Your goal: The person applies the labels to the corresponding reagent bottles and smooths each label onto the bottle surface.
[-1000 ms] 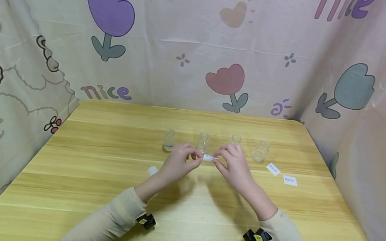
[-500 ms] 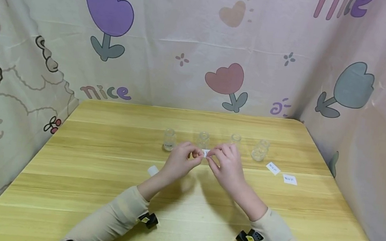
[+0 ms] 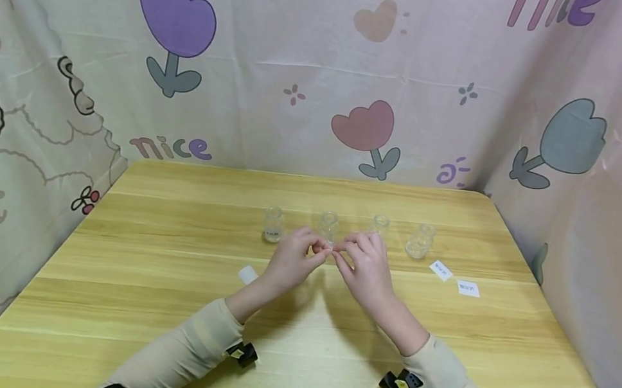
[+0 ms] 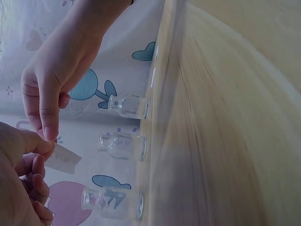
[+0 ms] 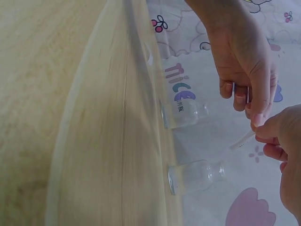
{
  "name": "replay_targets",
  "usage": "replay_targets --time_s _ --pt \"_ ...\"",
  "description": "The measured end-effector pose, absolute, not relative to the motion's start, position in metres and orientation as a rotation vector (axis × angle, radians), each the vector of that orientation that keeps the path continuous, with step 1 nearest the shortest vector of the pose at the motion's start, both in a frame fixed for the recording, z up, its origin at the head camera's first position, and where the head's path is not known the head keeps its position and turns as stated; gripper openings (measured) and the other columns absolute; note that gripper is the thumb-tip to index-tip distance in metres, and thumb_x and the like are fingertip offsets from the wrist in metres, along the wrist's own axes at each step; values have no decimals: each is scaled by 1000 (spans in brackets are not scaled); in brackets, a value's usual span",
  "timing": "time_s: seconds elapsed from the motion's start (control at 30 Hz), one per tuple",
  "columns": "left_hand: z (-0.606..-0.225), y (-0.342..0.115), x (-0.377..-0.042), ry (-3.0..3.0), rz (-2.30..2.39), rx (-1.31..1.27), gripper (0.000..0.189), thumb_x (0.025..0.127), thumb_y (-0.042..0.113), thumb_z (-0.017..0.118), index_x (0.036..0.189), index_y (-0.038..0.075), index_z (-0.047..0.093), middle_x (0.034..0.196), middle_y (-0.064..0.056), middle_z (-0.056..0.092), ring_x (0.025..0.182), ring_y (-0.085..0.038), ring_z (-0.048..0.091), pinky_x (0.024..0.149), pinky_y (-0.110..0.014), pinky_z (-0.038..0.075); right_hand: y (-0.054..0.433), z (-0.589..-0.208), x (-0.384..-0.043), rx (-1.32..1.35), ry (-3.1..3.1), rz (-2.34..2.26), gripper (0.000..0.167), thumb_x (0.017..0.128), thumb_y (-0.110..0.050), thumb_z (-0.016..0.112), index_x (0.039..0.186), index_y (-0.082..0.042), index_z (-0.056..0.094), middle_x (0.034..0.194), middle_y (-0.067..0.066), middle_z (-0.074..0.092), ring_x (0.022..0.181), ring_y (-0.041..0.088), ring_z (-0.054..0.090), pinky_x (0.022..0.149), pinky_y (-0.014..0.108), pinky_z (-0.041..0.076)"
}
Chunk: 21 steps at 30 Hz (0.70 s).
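My left hand [image 3: 292, 260] and right hand [image 3: 367, 272] meet fingertip to fingertip over the table, in front of the glass bottles. Between them they pinch one end of a small white printed label [image 4: 65, 159], which the left wrist view shows hanging free at its other end. From the right wrist the label [image 5: 242, 140] appears nearly edge-on. In the head view the fingers cover most of it. Just behind the hands stands a clear glass bottle [image 3: 328, 224]; another bottle [image 3: 380, 222] is partly hidden by my right hand.
The leftmost bottle [image 3: 274, 223] bears dark print near its base. A further bottle [image 3: 420, 242] is at the right of the row. Two printed labels [image 3: 441, 270] [image 3: 468, 288] lie to the right; a white slip [image 3: 248, 274] lies beside my left wrist. Patterned curtains [image 3: 284, 35] surround the table.
My right hand has shifted left until its fingertips meet those of my left hand. The label, visible between the hands earlier, is now mostly covered by fingers in the head view.
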<state>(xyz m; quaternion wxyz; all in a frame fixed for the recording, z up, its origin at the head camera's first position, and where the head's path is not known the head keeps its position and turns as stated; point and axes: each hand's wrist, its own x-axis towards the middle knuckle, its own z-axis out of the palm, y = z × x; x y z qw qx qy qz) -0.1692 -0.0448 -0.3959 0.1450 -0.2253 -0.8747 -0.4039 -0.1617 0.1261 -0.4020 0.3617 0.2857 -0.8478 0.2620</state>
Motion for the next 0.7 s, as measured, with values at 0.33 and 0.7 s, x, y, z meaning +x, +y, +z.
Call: replay_targets --time_s 0.33,0.7 --pt "-396 -38 -166 -2464 -995 -673 5 86 12 71 82 9 72 76 -1 60 71 -16 55 67 -22 40 127 -405 -162 725 -2178 636 9 77 -7 78 84 -7 71 91 6 67 86 23 50 79 39 41" --pt "-399 -40 -167 -2442 -908 -675 4 84 14 69 81 13 71 78 1 62 77 -14 56 71 -26 41 129 -405 -162 688 -2193 704 4 79 -8 69 82 -6 71 90 7 67 86 25 51 76 37 39"
